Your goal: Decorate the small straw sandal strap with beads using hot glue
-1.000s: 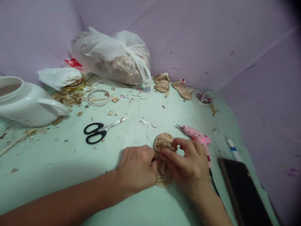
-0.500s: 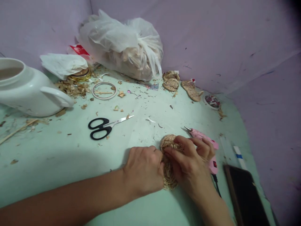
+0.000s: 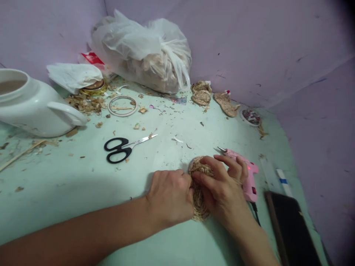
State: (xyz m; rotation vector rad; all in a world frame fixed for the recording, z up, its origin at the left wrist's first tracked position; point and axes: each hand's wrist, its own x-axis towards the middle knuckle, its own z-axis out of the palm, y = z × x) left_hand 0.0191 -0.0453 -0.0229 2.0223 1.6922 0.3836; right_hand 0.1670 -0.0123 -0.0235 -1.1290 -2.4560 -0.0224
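A small woven straw slipper sole [image 3: 201,210], made of coiled braid, lies on the pale green table between my hands. My left hand [image 3: 170,195] is closed on its left edge, the fingertips hidden under the fist. From the right, my right hand [image 3: 222,188] pinches the sole's upper surface with thumb and index finger, the other fingers loosely curled. Whether a thin strand is between those fingertips I cannot tell. Just beyond the right hand rests a pink glue gun [image 3: 251,181] with a lit red light, partly covered by the fingers.
Black-handled scissors [image 3: 119,150] and a tape ring [image 3: 122,114] lie left of centre. A white jug [image 3: 41,107] stands at left, a plastic bag [image 3: 144,51] at the back. Small straw slippers [image 3: 226,105] and a little dish [image 3: 250,117] sit behind; a phone [image 3: 291,229] is at right.
My right hand's fingers have shifted slightly over the sole, and more of the glue gun shows. The left hand keeps its place. The view has tilted very little.
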